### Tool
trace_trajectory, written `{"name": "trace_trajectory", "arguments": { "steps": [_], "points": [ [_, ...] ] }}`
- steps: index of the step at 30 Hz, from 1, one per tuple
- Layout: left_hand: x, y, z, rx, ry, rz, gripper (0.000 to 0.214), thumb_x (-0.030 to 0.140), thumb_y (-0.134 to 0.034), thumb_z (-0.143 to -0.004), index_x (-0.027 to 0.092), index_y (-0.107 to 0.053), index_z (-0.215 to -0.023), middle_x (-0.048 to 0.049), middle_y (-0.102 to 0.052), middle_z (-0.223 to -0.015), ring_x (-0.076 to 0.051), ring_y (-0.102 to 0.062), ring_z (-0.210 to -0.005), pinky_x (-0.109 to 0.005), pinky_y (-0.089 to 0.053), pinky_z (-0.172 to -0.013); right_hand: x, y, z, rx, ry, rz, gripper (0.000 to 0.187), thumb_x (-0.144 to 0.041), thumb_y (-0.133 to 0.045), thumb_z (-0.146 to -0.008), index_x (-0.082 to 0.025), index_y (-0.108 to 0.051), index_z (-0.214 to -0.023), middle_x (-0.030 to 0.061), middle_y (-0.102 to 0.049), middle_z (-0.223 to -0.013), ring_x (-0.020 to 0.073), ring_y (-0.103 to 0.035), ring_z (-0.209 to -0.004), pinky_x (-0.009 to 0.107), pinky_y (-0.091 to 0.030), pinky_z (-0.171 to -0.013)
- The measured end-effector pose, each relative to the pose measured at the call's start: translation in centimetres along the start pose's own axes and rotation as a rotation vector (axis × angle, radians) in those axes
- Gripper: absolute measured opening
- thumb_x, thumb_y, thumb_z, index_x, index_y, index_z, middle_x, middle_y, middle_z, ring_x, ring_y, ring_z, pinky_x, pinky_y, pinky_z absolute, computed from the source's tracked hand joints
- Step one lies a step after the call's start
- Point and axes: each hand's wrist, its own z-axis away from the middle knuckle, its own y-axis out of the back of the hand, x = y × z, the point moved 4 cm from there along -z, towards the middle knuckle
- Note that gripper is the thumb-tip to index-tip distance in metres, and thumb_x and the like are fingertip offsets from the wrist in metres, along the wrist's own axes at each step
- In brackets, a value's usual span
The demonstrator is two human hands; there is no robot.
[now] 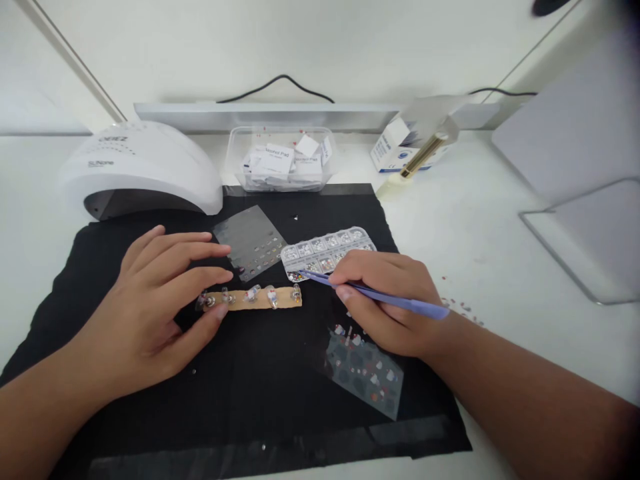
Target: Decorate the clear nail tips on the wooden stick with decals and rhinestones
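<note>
My right hand (387, 303) is closed around a thin purple tool (395, 301), held like a pen. Its tip reaches the near left corner of a clear compartment box of tiny rhinestones (327, 250). My left hand (160, 300) lies flat with fingers stretched out, fingertips touching the left end of a tan strip (257, 298) that carries several small decorated nail tips. Everything sits on a black cloth mat (240, 393).
Two clear sticker sheets lie on the mat, one behind the strip (253, 241), one near my right wrist (367, 373). A white nail lamp (140, 170), a clear tub of wrapped pads (280, 160), a small white box (395, 147) and a brush (423, 157) stand behind.
</note>
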Motion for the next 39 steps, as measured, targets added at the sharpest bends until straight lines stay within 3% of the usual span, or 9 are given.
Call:
{"name": "trace_trajectory", "arguments": {
  "steps": [22, 39],
  "points": [
    [-0.04, 0.06, -0.01, -0.008, 0.008, 0.005, 0.027, 0.025, -0.060, -0.084, 0.027, -0.059, -0.110, -0.0064, -0.063, -0.128, -0.033, -0.054, -0.127, -0.062, -0.027, -0.115, -0.07, -0.01, -0.37, -0.009, -0.020, -0.022, 0.015, -0.009, -0.049, -0.090, -0.021, -0.058, -0.086, -0.0016, -0.058, -0.070, 0.0113, -0.054, -0.060, 0.025, -0.044, -0.054],
    [0.63, 0.02, -0.07, 0.044, 0.059, 0.039, 0.019, 0.028, -0.057, -0.087, 0.027, -0.060, -0.105, -0.0062, -0.063, -0.127, -0.031, -0.054, -0.127, -0.061, -0.025, -0.117, -0.64, 0.40, -0.12, 0.058, 0.083, -0.034, 0.015, -0.007, -0.049, -0.087, -0.020, -0.058, -0.089, 0.0003, -0.061, -0.070, 0.0133, -0.059, -0.062, 0.027, -0.051, -0.054]
  ]
}}
